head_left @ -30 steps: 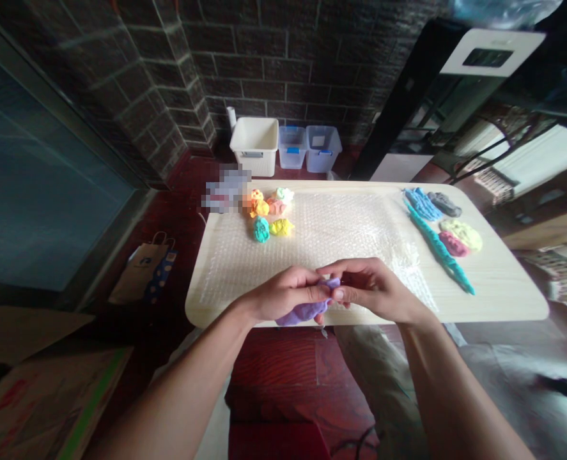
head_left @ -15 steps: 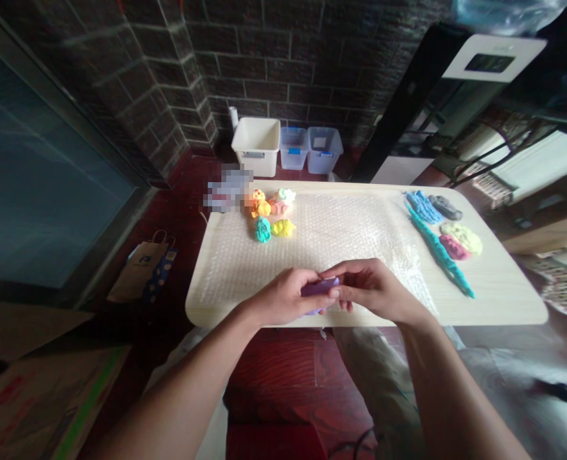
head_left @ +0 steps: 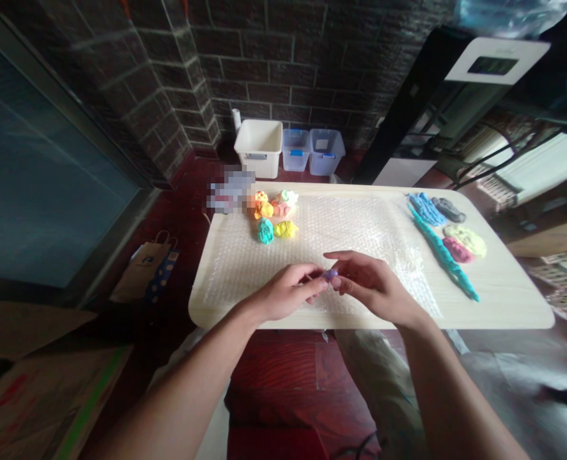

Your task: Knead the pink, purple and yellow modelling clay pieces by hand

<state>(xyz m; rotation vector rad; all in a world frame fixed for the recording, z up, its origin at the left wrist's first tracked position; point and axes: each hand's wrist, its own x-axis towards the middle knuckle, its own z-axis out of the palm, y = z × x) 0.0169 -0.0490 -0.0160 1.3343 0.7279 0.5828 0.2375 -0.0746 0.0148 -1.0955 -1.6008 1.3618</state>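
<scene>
Between my two hands, above the near part of the bubble wrap [head_left: 348,227], is a purple lump of modelling clay [head_left: 330,275], mostly covered by fingers. My left hand [head_left: 287,291] pinches it from the left. Thumb and fingertips of my right hand [head_left: 372,284] grip it from the right, with the index finger lifted away. Farther off lie a teal clay lump [head_left: 265,231], a yellow one [head_left: 286,229], an orange one [head_left: 263,209], a salmon one [head_left: 281,208] and a whitish one [head_left: 289,197].
On the right of the pale table [head_left: 508,294] lie a long turquoise clay roll [head_left: 449,259] and blue [head_left: 427,209], grey [head_left: 449,209], pale yellow [head_left: 468,239] and pink clay [head_left: 457,250]. Beyond the far edge stand a white bin [head_left: 259,150] and two clear bins [head_left: 326,153].
The purple clay shows less between my fingers and looks smaller. My right index finger has lifted and spread away from it. The whole view has shifted slightly.
</scene>
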